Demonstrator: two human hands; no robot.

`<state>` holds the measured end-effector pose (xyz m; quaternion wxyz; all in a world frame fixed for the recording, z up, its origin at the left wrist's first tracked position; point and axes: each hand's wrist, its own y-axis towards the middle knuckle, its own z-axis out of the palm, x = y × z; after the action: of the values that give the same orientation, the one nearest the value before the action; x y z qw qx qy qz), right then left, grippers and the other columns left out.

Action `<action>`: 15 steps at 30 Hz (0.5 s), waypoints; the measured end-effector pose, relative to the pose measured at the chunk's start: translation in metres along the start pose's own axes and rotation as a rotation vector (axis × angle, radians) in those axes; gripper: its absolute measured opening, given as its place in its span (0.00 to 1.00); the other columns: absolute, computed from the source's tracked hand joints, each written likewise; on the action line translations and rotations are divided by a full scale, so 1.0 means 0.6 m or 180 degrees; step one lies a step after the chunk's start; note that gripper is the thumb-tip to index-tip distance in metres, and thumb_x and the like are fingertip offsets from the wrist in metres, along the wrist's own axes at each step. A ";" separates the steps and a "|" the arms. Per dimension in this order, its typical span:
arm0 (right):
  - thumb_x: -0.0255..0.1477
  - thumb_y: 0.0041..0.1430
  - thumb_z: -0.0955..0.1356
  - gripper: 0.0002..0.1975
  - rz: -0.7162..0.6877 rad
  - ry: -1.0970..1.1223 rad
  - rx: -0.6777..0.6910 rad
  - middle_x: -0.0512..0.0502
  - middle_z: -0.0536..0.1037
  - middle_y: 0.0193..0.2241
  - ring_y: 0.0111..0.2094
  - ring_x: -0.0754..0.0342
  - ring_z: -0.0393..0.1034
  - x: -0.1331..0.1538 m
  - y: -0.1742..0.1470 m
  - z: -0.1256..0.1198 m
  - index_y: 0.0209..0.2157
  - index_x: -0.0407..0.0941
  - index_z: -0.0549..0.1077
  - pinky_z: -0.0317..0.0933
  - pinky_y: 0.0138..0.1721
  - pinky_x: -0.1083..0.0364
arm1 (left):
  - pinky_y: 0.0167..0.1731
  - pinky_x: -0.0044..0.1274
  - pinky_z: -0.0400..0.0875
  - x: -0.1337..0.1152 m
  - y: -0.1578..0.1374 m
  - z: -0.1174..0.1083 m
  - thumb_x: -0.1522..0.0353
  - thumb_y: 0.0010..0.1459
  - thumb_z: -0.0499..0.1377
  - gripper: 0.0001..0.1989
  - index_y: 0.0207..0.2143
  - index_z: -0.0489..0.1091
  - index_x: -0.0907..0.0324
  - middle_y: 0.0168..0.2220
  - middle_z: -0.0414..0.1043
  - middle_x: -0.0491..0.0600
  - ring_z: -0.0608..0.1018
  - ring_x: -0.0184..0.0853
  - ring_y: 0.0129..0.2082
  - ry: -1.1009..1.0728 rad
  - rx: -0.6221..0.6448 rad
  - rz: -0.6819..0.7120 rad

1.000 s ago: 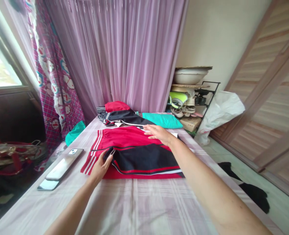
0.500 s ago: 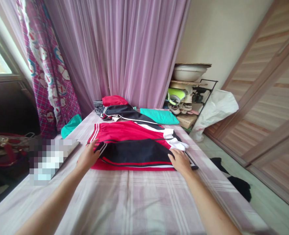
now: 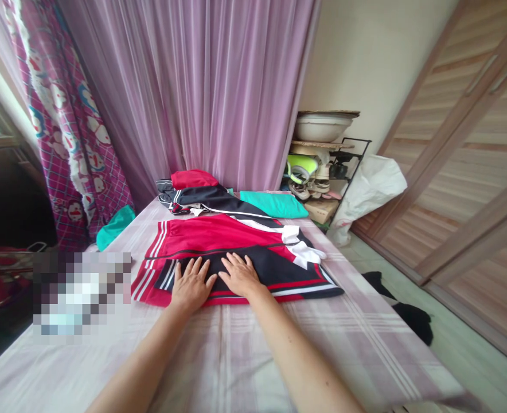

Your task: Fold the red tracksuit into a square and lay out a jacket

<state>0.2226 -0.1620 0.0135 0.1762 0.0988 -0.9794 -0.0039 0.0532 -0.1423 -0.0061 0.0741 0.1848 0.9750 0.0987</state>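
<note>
A red and navy track jacket [image 3: 202, 232] with white-striped cuffs and hem and a white collar part lies on the bed [image 3: 236, 367]. One navy sleeve [image 3: 279, 267] is laid along its near side. My left hand [image 3: 191, 281] rests flat on this sleeve near its striped cuff, fingers spread. Close beside it, my right hand [image 3: 241, 274] also lies flat on the dark sleeve with fingers apart. Neither hand grips the cloth.
Behind the jacket lie more dark and red clothes [image 3: 197, 195] and a folded turquoise cloth [image 3: 275, 205]. A rack [image 3: 343, 166] with shoes and a basin [image 3: 324, 126] stands beyond the bed, near a wooden wardrobe [image 3: 464, 172]. A blurred-out object [image 3: 81, 292] lies at left.
Both hands have come inward from the sleeve's two ends to its left-middle part. The sleeve now lies flatter, and its cuff sits further left. The camera view has turned slightly right.
</note>
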 end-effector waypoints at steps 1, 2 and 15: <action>0.43 0.67 0.56 0.30 0.0036 -0.0038 0.0006 0.39 0.54 0.68 0.68 0.45 0.45 -0.012 -0.003 0.001 0.65 0.45 0.59 0.36 0.66 0.38 | 0.63 0.52 0.41 0.003 0.000 0.002 0.53 0.64 0.48 0.29 0.62 0.63 0.55 0.65 0.59 0.58 0.60 0.51 0.65 0.0026 0.0017 0.0012; 0.44 0.67 0.56 0.30 0.0075 -0.0084 0.0013 0.39 0.54 0.68 0.68 0.45 0.45 -0.025 -0.007 0.000 0.65 0.45 0.59 0.37 0.66 0.38 | 0.63 0.52 0.41 0.005 0.001 0.004 0.53 0.64 0.47 0.29 0.62 0.63 0.55 0.65 0.59 0.58 0.60 0.51 0.65 0.0049 0.0033 0.0021; 0.38 0.69 0.52 0.29 0.0966 -0.0832 0.0053 0.45 0.53 0.68 0.68 0.51 0.45 -0.220 -0.113 -0.056 0.68 0.47 0.54 0.39 0.66 0.45 | 0.64 0.41 0.51 0.098 -0.003 -0.024 0.53 0.65 0.46 0.30 0.64 0.61 0.55 0.67 0.55 0.53 0.57 0.46 0.67 0.0485 0.0144 -0.0026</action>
<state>0.3684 -0.2016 -0.0034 0.0453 -0.0498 -0.9976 0.0181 -0.0042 -0.1242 0.0011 -0.0042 0.1744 0.9805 0.0902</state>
